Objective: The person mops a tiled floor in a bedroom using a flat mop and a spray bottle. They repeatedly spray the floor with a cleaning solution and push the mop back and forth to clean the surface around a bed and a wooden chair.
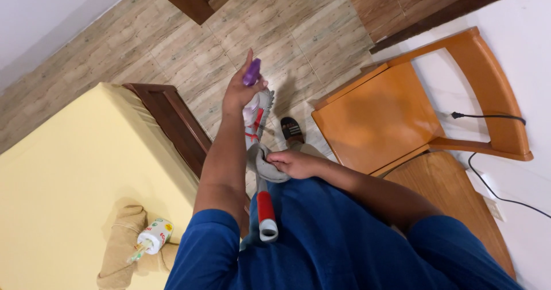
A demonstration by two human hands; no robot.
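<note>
A purple spray bottle (251, 72) is gripped up high in the left hand (241, 92), arm stretched out, so the nozzle sits right over the brush (264, 103). A grey cloth (265, 165) is pinched around the brush's red-and-white handle (266, 208) by the right hand (294, 163), steadying it above the tiled floor (172, 43).

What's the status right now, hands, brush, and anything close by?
Left hand gripping purple top of the red-and-white long-handled brush. Right hand pressing grey cloth around its shaft. Orange wooden chair beside it, yellow bed opposite.
</note>
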